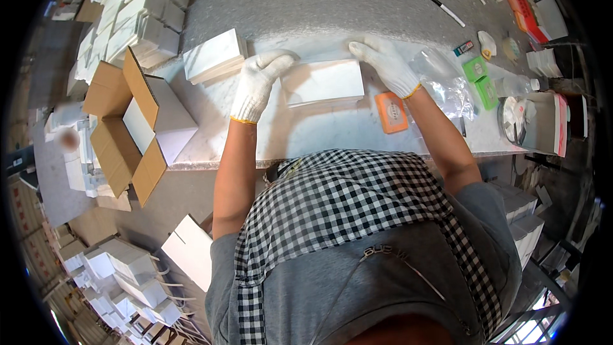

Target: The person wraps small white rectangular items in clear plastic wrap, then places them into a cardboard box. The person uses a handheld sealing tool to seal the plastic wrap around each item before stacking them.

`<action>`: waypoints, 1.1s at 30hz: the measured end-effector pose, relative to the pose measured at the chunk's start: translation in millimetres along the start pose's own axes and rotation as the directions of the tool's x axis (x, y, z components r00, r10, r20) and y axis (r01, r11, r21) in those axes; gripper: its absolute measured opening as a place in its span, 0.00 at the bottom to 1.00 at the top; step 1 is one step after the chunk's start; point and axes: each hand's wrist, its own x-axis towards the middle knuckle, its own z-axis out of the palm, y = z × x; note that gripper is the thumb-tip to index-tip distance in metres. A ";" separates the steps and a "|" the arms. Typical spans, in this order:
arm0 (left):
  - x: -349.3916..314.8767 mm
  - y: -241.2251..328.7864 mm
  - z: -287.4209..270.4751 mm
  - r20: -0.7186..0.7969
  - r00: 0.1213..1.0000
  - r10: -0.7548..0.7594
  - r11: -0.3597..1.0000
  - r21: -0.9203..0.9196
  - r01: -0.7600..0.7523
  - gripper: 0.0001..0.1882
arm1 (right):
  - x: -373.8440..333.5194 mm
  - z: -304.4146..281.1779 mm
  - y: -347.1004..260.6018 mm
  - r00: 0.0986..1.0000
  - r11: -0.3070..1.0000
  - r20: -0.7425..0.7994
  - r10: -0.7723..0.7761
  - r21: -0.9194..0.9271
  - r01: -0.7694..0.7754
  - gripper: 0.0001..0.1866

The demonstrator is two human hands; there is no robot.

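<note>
A low stack of white marble-look tiles lies in front of me on the pale worktop. My left hand, in a white knitted glove, is by its far left corner, fingers stretched to the right. At the far right corner is my right hand, gloved the same way, its fingers pointing left and slightly bent. Neither hand visibly grips the stack; whether the fingertips touch its far edge is hard to tell. A second tile stack stands left of my left hand. Below my right wrist lies an orange block-shaped item.
An open cardboard carton stands at the left edge, below many piled tiles. To the right lie clear plastic film, green blocks, a marker and a box with tape rolls. White boxes sit lower left.
</note>
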 end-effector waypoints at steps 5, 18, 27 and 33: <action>11.0 -1.6 3.7 -0.075 0.997 -0.032 0.999 -0.045 0.029 0.15 | -13.6 7.0 -20.0 0.931 0.920 -0.229 -0.284 -0.337 0.198 0.22; 64.3 -33.7 -0.1 -0.123 0.982 -0.143 0.930 -0.357 0.091 0.13 | -16.6 34.2 -27.3 0.848 0.332 0.476 -0.234 -0.780 0.530 0.39; 68.6 -34.3 2.5 -0.083 0.980 -0.182 0.903 -0.408 0.133 0.10 | 2.8 9.6 -33.0 0.902 0.834 0.414 -0.120 -0.450 0.318 0.41; 68.4 -24.6 9.6 -0.123 0.948 -0.295 0.866 -0.454 0.211 0.10 | 24.8 -28.8 -36.4 0.889 0.931 0.455 0.047 0.304 -0.205 0.43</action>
